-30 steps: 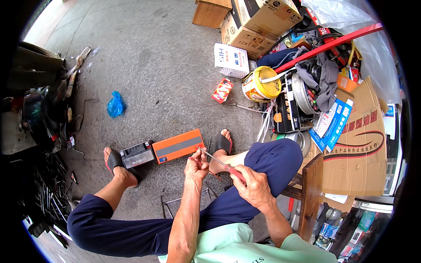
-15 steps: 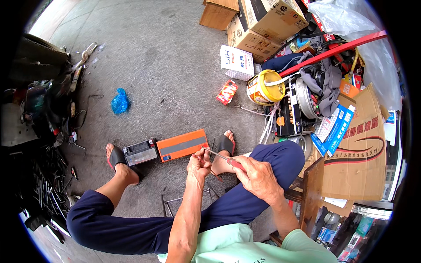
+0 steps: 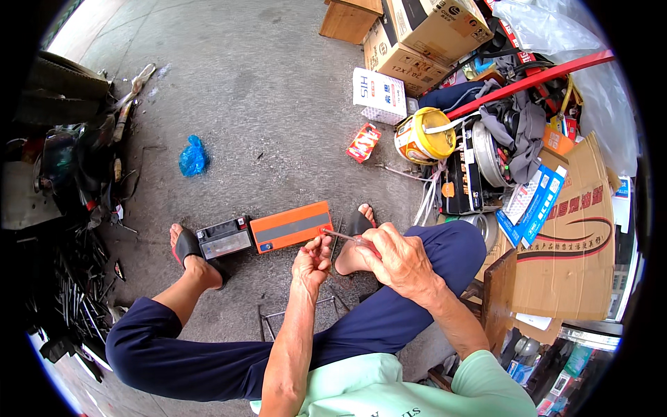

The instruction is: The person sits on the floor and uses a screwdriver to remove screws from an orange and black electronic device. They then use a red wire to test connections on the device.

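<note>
My right hand [image 3: 399, 267] grips a screwdriver [image 3: 347, 238] by its red handle, its shaft reaching left toward the red-marked end of an orange battery [image 3: 288, 222] lying on the ground between my feet. My left hand [image 3: 313, 260] is closed just below that end, thumb and fingers pinched close to the screwdriver's tip; what they hold is too small to make out. A black battery [image 3: 219, 243] with a grey top lies against the orange one's left end.
Cardboard boxes [image 3: 410, 62], a yellow bucket [image 3: 431, 139], a red bar [image 3: 528, 83] and flattened cardboard [image 3: 570, 271] crowd the right. A wooden seat [image 3: 500, 292] is beside my right leg. Dark clutter [image 3: 62, 292] lines the left; a blue bag [image 3: 193, 156] lies ahead.
My right hand has moved up and forward with the screwdriver, which now lies flatter. My left hand stays near the orange battery's end. The whole view has shifted slightly rightward.
</note>
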`<action>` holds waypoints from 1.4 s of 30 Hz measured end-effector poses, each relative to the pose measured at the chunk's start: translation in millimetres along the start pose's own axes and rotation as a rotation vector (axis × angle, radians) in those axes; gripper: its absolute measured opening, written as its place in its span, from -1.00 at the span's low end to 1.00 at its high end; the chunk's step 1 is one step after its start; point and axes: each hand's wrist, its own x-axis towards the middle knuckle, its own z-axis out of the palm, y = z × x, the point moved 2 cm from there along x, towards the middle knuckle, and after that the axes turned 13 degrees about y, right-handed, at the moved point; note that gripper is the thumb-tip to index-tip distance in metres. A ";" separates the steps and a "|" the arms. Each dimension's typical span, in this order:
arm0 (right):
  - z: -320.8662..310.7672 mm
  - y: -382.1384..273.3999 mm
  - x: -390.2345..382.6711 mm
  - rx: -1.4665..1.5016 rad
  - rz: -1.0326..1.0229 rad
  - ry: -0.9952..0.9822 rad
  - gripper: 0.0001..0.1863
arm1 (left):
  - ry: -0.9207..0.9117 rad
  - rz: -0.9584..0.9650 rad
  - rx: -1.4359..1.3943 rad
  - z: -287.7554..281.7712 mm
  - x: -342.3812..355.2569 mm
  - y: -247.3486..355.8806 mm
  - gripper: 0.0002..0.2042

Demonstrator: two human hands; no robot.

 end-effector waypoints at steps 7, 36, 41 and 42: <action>0.3 -2.3 1.5 -0.083 -0.051 0.071 -0.76 | 0.151 0.128 -0.125 -58.0 -5.4 35.6 -0.91; -5.4 -7.4 1.5 -0.061 0.055 0.163 -0.80 | 0.326 0.278 0.417 -55.5 -52.5 40.5 -0.49; 8.7 5.2 -5.0 -0.162 0.058 0.145 -0.77 | 0.338 0.296 0.470 -57.9 -47.3 34.9 -0.38; 9.7 6.3 -3.1 -0.164 0.062 0.149 -0.77 | 0.323 0.301 0.466 -58.3 -49.3 37.0 -0.37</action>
